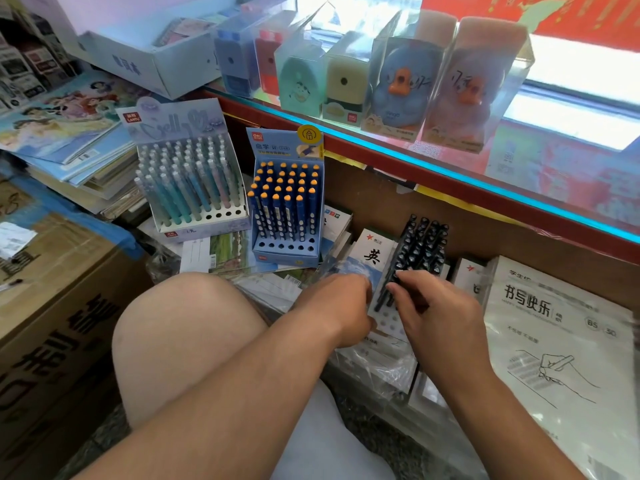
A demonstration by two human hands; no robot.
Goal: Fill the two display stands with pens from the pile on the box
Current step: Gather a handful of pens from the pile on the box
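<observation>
A pale lilac display stand [194,181] holds several pastel pens, with empty holes along its front right. Right of it, a blue display stand [287,216] carries several navy pens with orange caps, and its front row of holes is bare. Further right, a white stand of black pens [420,251] leans on wrapped packs. My right hand [433,306] pinches a black pen at that stand's front. My left hand [343,303] is curled at the stand's left edge; what it holds is hidden.
Large cardboard boxes [52,306] sit at the left. Stacked notebooks [69,150] lie behind the stands. A white paper pack [561,348] lies at the right. Above runs a glass counter [450,174] with boxed pencil sharpeners. My bare knee [187,334] is in front.
</observation>
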